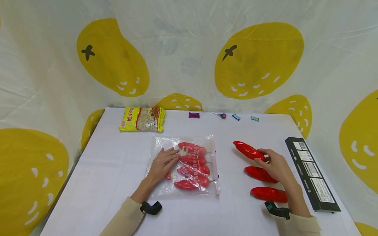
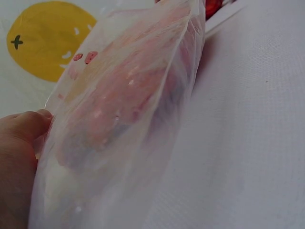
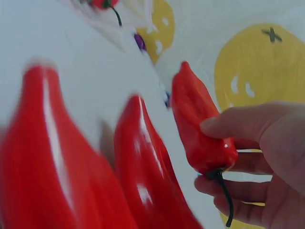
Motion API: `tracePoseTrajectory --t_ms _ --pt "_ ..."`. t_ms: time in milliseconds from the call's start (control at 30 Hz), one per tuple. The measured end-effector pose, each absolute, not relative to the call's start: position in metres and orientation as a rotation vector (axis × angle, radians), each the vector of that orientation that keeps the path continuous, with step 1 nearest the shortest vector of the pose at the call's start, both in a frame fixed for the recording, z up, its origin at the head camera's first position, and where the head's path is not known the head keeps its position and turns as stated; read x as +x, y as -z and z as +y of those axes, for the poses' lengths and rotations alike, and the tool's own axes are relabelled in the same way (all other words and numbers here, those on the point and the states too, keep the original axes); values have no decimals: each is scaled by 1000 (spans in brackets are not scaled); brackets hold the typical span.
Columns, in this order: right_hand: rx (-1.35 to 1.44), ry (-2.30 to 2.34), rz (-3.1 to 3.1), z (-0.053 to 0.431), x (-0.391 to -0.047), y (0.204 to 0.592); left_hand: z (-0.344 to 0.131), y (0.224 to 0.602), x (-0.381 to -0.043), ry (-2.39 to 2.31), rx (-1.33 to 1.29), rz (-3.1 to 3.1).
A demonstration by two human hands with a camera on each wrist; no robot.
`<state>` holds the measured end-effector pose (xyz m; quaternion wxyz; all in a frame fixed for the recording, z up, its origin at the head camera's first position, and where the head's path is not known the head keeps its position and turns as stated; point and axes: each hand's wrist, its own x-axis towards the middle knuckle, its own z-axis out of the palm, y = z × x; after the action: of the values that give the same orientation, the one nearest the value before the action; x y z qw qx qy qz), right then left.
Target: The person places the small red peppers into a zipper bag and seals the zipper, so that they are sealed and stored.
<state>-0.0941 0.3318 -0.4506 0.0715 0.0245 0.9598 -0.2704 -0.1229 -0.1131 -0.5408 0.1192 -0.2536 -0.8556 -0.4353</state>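
My right hand (image 1: pixel 274 165) pinches a glossy red chili pepper (image 1: pixel 247 150) near its stem end, thumb on one side and fingers on the other. The right wrist view shows this pepper (image 3: pixel 193 109) with its dark curved stem hanging down. Two more red peppers (image 1: pixel 260 174) (image 1: pixel 269 194) lie on the table beneath that hand and wrist. My left hand (image 1: pixel 161 165) rests with fairly straight fingers on a clear plastic zip bag (image 1: pixel 165 190). Inside the bag, several red peppers (image 1: pixel 192 183) lie stacked in a row. In the left wrist view, the thumb (image 2: pixel 28 126) touches the bag's edge.
A yellow pasta packet (image 1: pixel 142 119) lies at the back left. Along the back edge are a purple wrapped candy (image 1: pixel 194 115), a lollipop (image 1: pixel 222 116) and two small wrapped candies (image 1: pixel 236 117) (image 1: pixel 255 118). A long black box (image 1: pixel 312 173) lies along the table's right side.
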Motion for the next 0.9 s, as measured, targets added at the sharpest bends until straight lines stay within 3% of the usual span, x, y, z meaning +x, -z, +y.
tracePoseTrajectory --t_ms 633,900 --pt "-430 1179 2782 224 -119 467 -114 542 -123 1336 -719 -2483" --pt "-419 1421 2650 211 -126 479 -114 541 -123 1361 -682 -2482"
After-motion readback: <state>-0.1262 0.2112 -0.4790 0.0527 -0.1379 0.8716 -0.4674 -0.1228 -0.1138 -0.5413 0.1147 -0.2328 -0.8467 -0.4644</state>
